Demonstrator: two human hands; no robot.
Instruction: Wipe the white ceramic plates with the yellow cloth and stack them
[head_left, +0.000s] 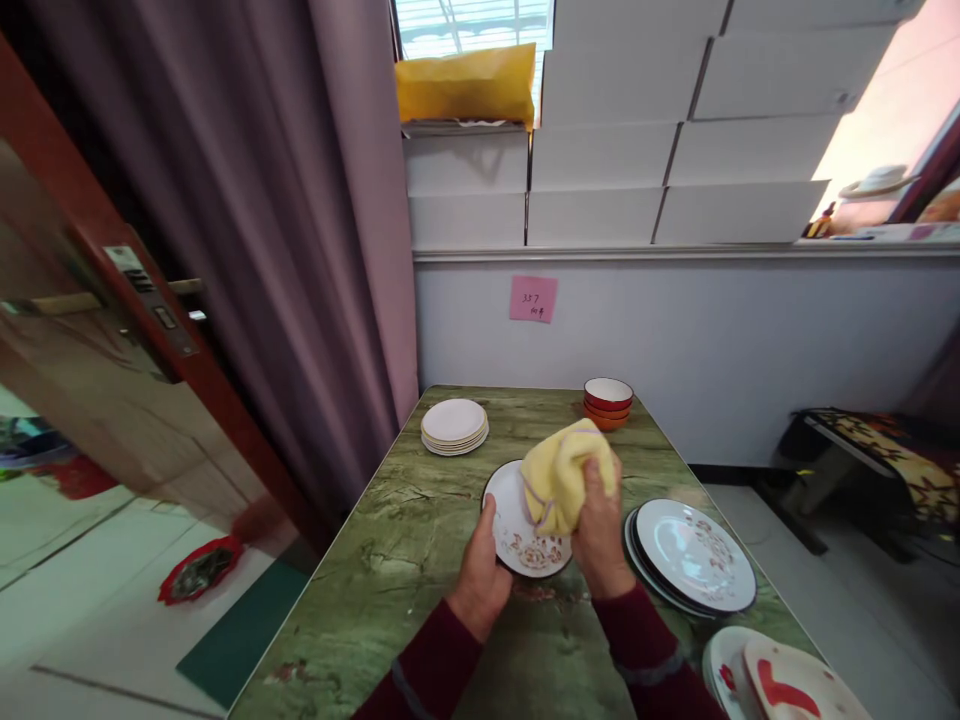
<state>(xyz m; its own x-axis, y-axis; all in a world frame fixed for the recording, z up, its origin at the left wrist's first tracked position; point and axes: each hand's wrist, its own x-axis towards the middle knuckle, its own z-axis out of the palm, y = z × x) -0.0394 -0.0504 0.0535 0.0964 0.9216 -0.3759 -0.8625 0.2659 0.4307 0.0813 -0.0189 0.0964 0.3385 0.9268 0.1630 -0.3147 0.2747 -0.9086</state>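
Observation:
My left hand [478, 575] grips the near left rim of a white plate with a brown floral pattern [517, 540], held tilted just above the green marble table [405, 560]. My right hand [600, 530] is closed on a bunched yellow cloth [559, 470] that presses against the plate's face and hides its right part. Both arms wear dark red sleeves.
A stack of plain cream plates [454, 425] sits at the far left of the table, stacked red and orange bowls [608, 402] at the far end. Dark-rimmed floral plates [694, 555] lie to the right, red-patterned plates [780, 685] at the near right corner. White boxes line the ledge behind.

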